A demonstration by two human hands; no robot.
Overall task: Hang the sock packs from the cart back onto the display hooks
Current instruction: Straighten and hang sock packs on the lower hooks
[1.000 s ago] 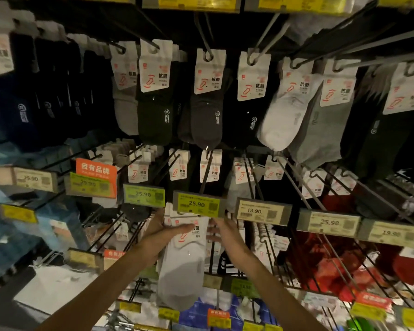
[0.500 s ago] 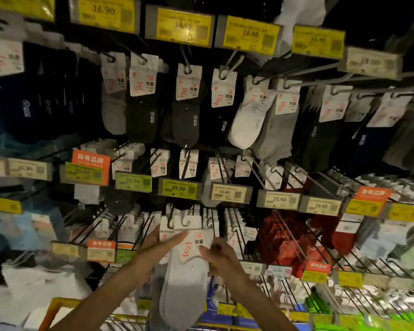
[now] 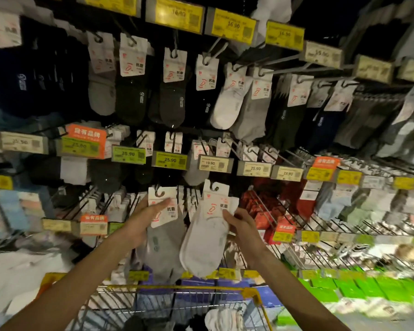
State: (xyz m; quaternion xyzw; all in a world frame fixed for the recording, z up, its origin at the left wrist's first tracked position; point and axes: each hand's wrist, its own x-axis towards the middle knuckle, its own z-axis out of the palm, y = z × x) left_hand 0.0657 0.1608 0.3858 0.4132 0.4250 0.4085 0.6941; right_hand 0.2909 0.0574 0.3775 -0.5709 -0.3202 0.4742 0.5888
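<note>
Your left hand pinches the grey sock pack by its card, thumb across the front. Your right hand grips the white sock pack just below its card. Both packs hang upright with their cut-outs on top, close before the lower row and above the cart. The display hooks jut toward you, so each cut-out must travel forward. Half a second ago the packs lay stacked together; now they are apart.
</note>
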